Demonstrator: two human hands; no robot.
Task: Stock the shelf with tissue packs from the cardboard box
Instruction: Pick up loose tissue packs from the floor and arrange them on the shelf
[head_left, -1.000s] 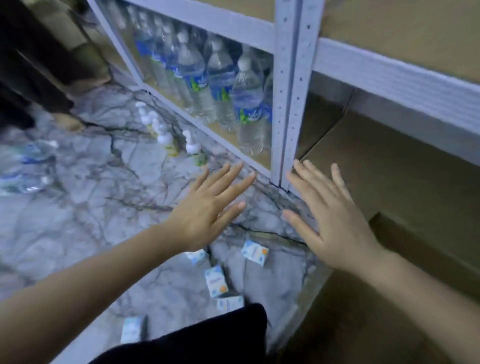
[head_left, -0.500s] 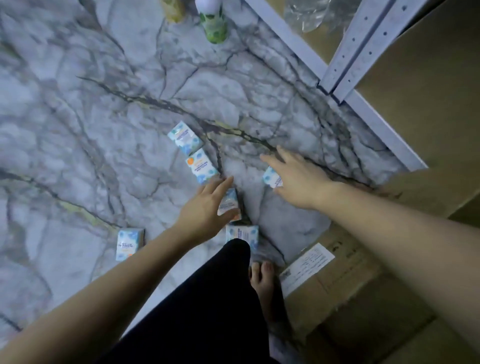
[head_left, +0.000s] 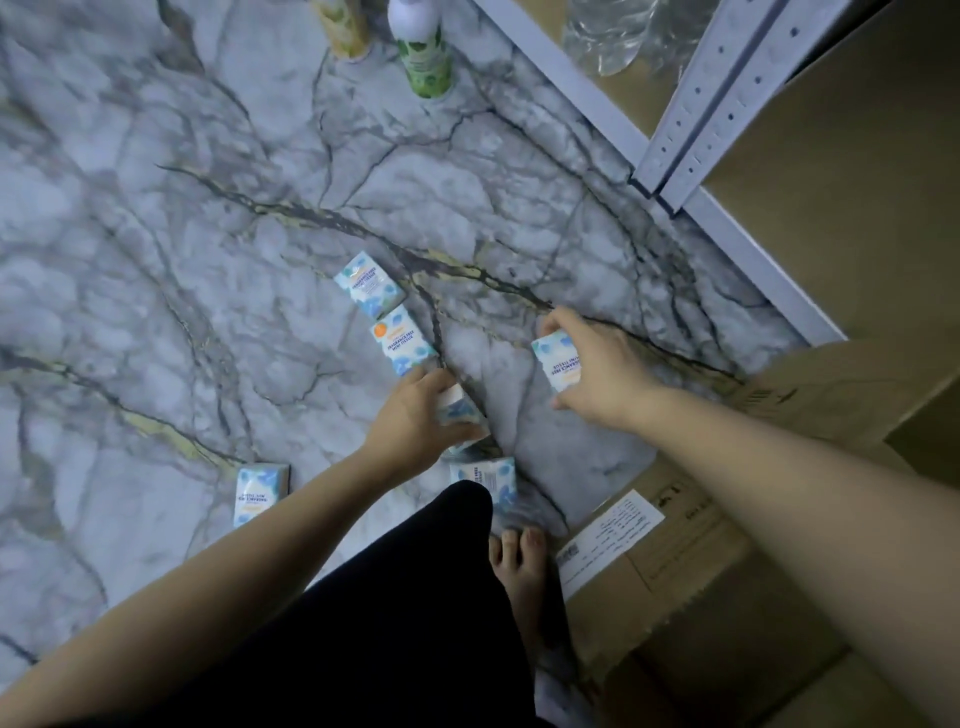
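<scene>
Several small blue-and-white tissue packs lie scattered on the marble floor. My right hand (head_left: 602, 371) is shut on one tissue pack (head_left: 558, 364), lifted slightly off the floor. My left hand (head_left: 415, 421) grips another tissue pack (head_left: 457, 410) that rests on the floor. Two loose packs (head_left: 370, 285) (head_left: 401, 340) lie just beyond my left hand. A further pack (head_left: 483, 475) sits by my knee, and one (head_left: 260, 491) lies to the left. The cardboard box (head_left: 727, 519) stands at the lower right. The shelf board (head_left: 841, 156) is at the upper right.
Two pump bottles (head_left: 423, 49) (head_left: 345, 28) stand on the floor at the top. Water bottles (head_left: 608, 31) sit on the neighbouring shelf behind the white upright post (head_left: 696, 104). My bare foot (head_left: 519, 566) and dark-clothed knee are at the bottom centre.
The view dropped from the shelf to the floor. Both hands came down onto the scattered packs; the right hand has closed on one and raised it, the left hand has closed on another.
</scene>
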